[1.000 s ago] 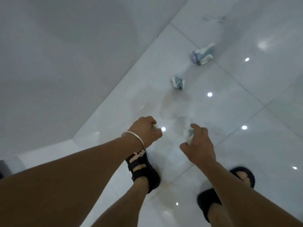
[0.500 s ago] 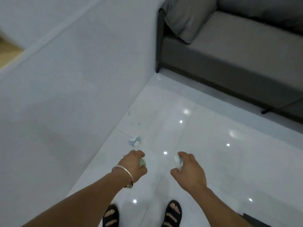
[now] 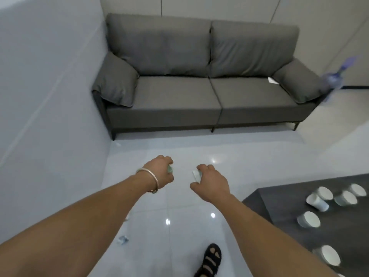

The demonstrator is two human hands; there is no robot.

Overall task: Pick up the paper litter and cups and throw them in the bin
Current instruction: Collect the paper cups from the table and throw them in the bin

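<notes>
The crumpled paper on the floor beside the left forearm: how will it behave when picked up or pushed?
The crumpled paper is small and creased, so probably light and squashable, not fragile. On the glossy floor tile a push would likely make it slide or tumble rather than roll.

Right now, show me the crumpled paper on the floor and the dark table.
crumpled paper (image 3: pixel 122 239), head view, middle of the wad.
dark table (image 3: pixel 279 203), head view, bare top near its corner.
</notes>
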